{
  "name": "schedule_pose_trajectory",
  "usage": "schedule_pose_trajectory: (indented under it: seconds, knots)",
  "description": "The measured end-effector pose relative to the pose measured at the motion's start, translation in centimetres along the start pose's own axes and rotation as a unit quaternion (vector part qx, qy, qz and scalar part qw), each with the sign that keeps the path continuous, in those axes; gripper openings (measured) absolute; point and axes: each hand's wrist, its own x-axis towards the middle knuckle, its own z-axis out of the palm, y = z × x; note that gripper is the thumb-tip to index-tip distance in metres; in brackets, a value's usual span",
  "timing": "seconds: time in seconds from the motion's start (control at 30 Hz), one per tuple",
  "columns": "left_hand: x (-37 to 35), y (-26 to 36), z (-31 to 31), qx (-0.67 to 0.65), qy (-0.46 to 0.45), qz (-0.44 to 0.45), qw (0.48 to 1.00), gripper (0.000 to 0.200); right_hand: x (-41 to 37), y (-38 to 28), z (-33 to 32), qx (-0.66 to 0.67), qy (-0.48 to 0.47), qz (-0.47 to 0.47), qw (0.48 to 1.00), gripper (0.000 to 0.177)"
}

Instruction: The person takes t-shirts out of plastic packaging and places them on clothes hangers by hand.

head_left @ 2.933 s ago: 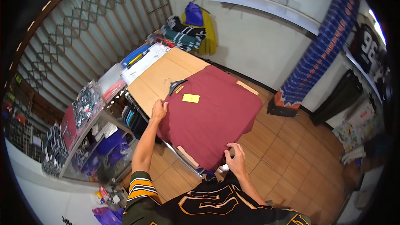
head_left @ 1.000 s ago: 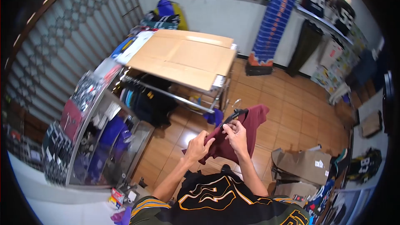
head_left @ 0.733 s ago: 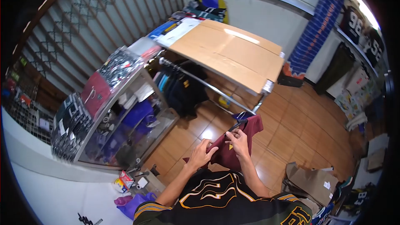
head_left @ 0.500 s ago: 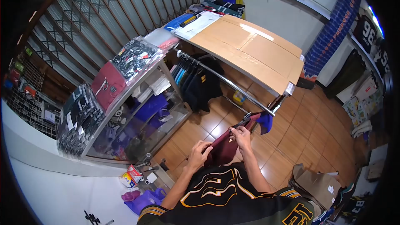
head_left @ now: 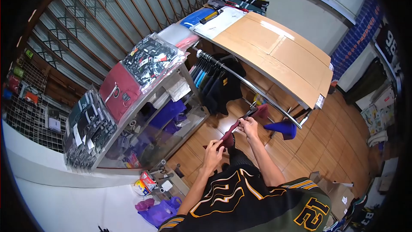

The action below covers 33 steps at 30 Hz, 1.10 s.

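Note:
A maroon garment (head_left: 228,138) stretches between my two hands, seen almost edge-on from above. My left hand (head_left: 212,154) pinches its near end. Farther along, my right hand (head_left: 248,128) grips its upper edge, where a dark hanger (head_left: 250,112) shows just beyond my fingers. The far part of the garment reaches toward the end of the metal clothes rail (head_left: 262,93), overlapping the floor below it in this view.
Dark shirts (head_left: 221,83) hang on the rail under a cardboard-topped table (head_left: 274,51). To the left stands a glass display case (head_left: 159,124) topped with packed clothes. A purple cloth (head_left: 281,129) hangs near the rail's end. A cardboard box (head_left: 337,193) sits at lower right.
My hands and the maroon garment have moved away from my body; the cloth now appears narrower, and my legs show beneath it. The whole view has shifted slightly.

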Motion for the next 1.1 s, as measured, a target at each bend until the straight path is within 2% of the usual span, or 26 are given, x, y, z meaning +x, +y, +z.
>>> schedule_pose_trajectory:
  seconds: [0.23,0.33,0.4,0.47,0.53,0.6,0.67,0.73,0.8,0.87,0.93,0.97,1.0,1.1]
  knots:
    - [7.8,-5.2,0.5,0.062,-0.061,-0.034,0.996,0.041,10.8,2.4,5.6,-0.006,0.022,0.041,0.999,0.014]
    - [11.4,-7.6,1.3,0.064,-0.109,-0.088,0.988,0.047,15.9,3.9,7.1,-0.030,0.042,0.064,0.997,0.011]
    - [13.7,-9.3,2.0,0.068,-0.144,-0.101,0.982,0.050,19.3,5.1,7.4,-0.065,0.024,0.100,0.993,0.024]
    - [15.9,-11.1,2.7,0.069,-0.165,-0.111,0.977,0.051,22.1,5.9,8.3,-0.059,0.044,0.110,0.991,0.020]
    - [17.7,-12.2,3.1,0.070,-0.186,-0.125,0.972,0.053,24.8,7.0,8.4,-0.116,0.053,0.124,0.984,0.020]
    - [19.3,-12.8,3.6,0.053,-0.223,-0.178,0.957,0.054,28.1,8.8,8.3,-0.125,0.056,0.126,0.983,0.020]
    - [20.4,-13.1,3.9,0.041,-0.224,-0.197,0.953,0.055,31.0,10.2,8.0,-0.150,0.071,0.140,0.976,0.020]
    - [21.1,-13.4,3.9,0.031,-0.226,-0.215,0.950,0.055,32.2,8.7,8.5,-0.152,0.067,0.144,0.976,0.020]
    - [21.3,-13.6,3.8,0.026,-0.213,-0.225,0.950,0.053,33.0,6.7,9.2,-0.154,0.090,0.127,0.976,0.007]
    - [21.4,-14.4,3.7,0.001,-0.214,-0.257,0.942,0.052,33.7,4.7,10.0,-0.163,0.089,0.131,0.974,0.008]
    - [21.2,-15.4,3.6,-0.025,-0.213,-0.290,0.933,0.051,35.4,4.7,10.2,-0.073,0.066,0.148,0.984,0.009]
    - [20.9,-16.0,3.7,-0.045,-0.197,-0.303,0.931,0.050,35.4,4.3,10.8,-0.074,0.087,0.136,0.984,0.016]
    - [20.7,-16.5,3.7,-0.064,-0.182,-0.316,0.929,0.049,35.2,3.8,11.3,-0.076,0.087,0.138,0.984,0.016]
    - [20.6,-17.5,3.3,-0.073,-0.165,-0.331,0.926,0.048,35.8,3.7,12.0,-0.107,0.021,0.106,0.988,0.023]
